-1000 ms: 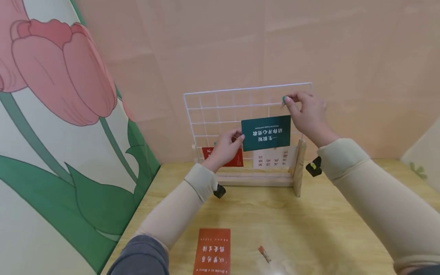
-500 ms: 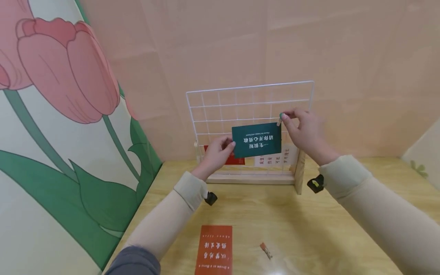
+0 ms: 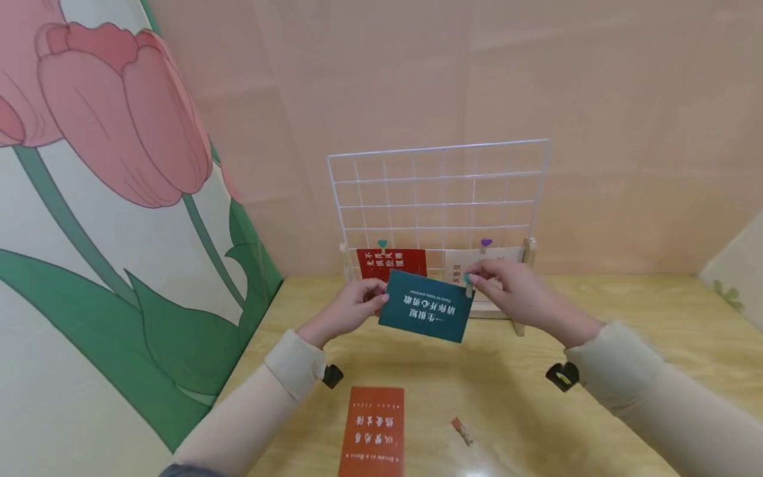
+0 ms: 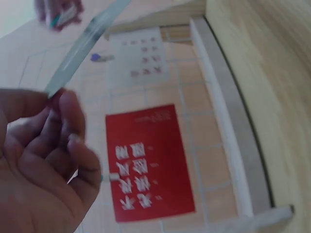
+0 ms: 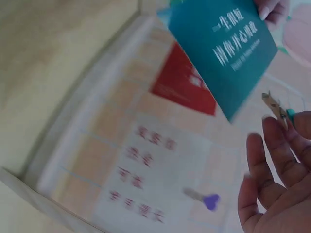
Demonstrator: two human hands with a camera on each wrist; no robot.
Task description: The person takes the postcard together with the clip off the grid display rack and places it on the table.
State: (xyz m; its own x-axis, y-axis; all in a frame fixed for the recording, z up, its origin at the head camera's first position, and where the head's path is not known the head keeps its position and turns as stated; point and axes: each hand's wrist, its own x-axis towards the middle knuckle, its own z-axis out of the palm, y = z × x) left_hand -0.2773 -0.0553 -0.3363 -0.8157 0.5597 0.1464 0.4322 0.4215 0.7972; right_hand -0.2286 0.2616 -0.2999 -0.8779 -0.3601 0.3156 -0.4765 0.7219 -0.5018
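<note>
My left hand [image 3: 346,310] pinches the left edge of a dark green card [image 3: 424,310] with white lettering, held tilted in front of a white wire grid rack [image 3: 441,177]. Between the right hand's [image 3: 524,295] thumb and fingers is a small wooden clothespin [image 5: 274,105] with a teal top. It overlaps the card's upper right corner in the head view, while a gap shows between them in the right wrist view. Behind, a red card [image 4: 148,131] and a white card [image 5: 146,165] hang on the grid, the white one under a purple heart clothespin [image 5: 206,200].
On the wooden table [image 3: 602,397] in front lie an orange-red card [image 3: 372,419] and a loose clothespin [image 3: 461,430] with an orange top. The rack stands on a wooden base near the back wall. A tulip-patterned panel [image 3: 113,112] rises at the left.
Both hands have come down and back from the grid, the green card and clothespin with them. The card now slants down to the right, and the hung cards show more fully.
</note>
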